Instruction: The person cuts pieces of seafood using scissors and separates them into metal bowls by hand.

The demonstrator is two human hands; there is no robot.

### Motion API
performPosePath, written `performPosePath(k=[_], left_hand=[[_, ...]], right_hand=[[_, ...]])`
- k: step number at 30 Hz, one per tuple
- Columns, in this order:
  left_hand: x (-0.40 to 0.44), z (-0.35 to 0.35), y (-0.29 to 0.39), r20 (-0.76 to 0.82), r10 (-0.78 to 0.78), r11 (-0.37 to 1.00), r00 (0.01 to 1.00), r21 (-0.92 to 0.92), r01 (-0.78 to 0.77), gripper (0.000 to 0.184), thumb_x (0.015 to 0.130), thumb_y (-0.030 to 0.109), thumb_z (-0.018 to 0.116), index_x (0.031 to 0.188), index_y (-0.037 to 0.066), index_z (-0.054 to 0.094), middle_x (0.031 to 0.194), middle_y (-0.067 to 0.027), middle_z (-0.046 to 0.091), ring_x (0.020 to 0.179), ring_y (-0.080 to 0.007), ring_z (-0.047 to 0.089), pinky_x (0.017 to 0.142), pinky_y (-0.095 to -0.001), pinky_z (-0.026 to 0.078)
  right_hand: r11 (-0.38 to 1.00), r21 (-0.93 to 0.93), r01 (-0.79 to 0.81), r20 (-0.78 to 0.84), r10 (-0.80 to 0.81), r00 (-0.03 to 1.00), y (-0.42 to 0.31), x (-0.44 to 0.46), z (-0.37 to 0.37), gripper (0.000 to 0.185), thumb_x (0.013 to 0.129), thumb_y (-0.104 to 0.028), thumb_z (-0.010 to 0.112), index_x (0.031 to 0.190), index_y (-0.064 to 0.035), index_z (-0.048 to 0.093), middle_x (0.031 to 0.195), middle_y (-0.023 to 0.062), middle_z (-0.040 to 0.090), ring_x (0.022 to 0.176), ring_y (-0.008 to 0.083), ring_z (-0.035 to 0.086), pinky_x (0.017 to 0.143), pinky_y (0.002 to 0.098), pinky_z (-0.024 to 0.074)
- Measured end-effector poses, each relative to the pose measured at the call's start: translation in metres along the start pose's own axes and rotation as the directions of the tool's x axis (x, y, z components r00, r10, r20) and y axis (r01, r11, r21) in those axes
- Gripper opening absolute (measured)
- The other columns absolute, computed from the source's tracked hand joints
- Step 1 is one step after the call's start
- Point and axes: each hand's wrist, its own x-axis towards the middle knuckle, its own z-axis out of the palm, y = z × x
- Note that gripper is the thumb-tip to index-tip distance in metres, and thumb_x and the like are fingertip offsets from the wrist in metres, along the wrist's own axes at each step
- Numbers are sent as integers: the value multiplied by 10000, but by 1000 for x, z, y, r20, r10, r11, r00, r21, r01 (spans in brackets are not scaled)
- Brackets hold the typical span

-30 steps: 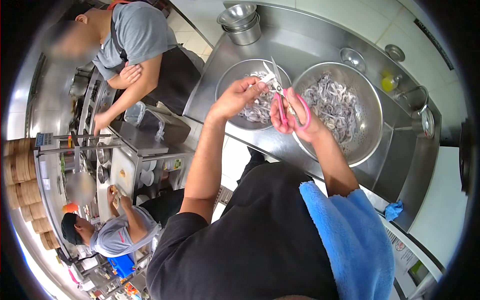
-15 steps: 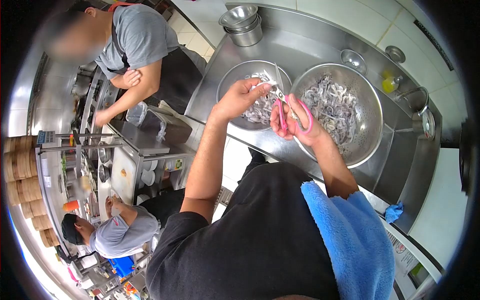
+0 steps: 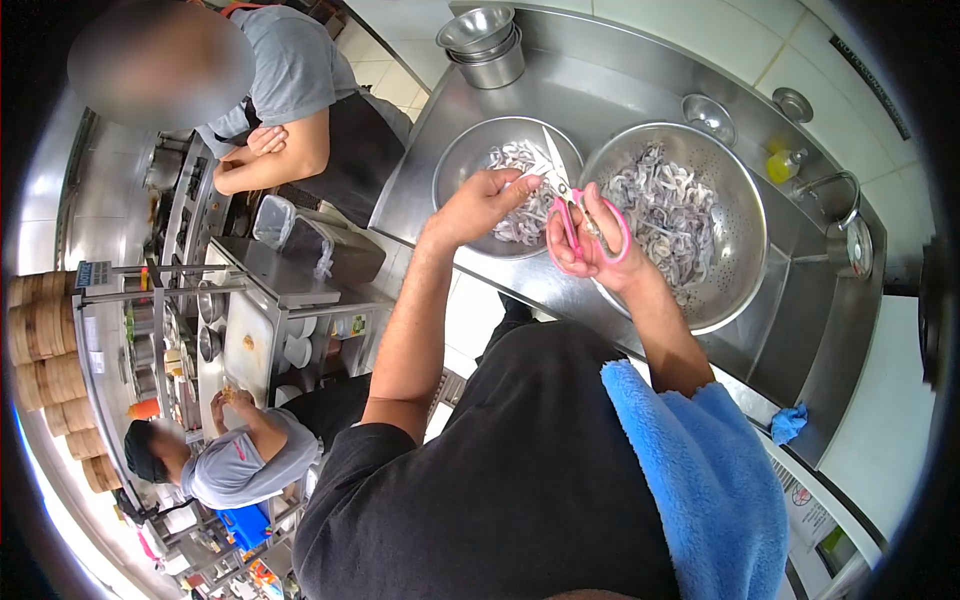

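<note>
My right hand point(image 3: 598, 245) is closed around the pink handles of a pair of scissors point(image 3: 556, 165). The metal blades point up and slightly apart over the rim of the smaller bowl. Beside the blades, my left hand point(image 3: 485, 208) is closed in a pinch, a small pale piece of squid at its fingertips, partly hidden. Under the hands, a steel bowl point(image 3: 455, 165) holds whitish squid pieces point(image 3: 515, 222). To its right, a larger perforated steel colander point(image 3: 738, 235) contains a heap of greyish squid pieces point(image 3: 660, 210).
Stacked steel pots point(image 3: 485, 50) stand at the counter's back left. A small metal bowl point(image 3: 708, 118), a yellow-liquid bottle point(image 3: 785, 165) and a tap point(image 3: 845, 190) line the back right. A blue cloth point(image 3: 788, 424) lies near the edge. Two people work on the left.
The scissors and right hand have shifted slightly down and right, and the blades have opened less widely from the left fingertips. The nearer person on the left has folded their arms.
</note>
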Motion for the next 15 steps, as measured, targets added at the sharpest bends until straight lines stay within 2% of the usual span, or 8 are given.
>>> performPosePath(k=[4,9,15], left_hand=[[3,3,-9,-5,-28,999,1000,-45,28,512,1049,486,562,846,21,629,721,30,520,704,-87,458,618,-283,411],[7,7,-13,17,-66,996,998,-53,67,490,1056,476,552,831,43,608,728,40,501,687,-82,439,601,-275,392],[12,10,-16,-19,-42,996,999,-74,40,495,1063,487,529,795,71,566,715,53,459,665,-77,407,590,-272,367]], right_hand=[[998,55,45,-40,-42,998,0,1,4,735,992,-751,347,794,-85,585,609,33,524,440,98,418,384,214,292],[998,33,55,-103,-51,993,2,3,4,716,984,-752,376,754,-95,547,565,19,498,401,85,397,371,215,281],[999,35,38,-146,-32,989,4,6,0,685,979,-731,428,743,-97,536,537,11,476,374,77,383,357,217,269]])
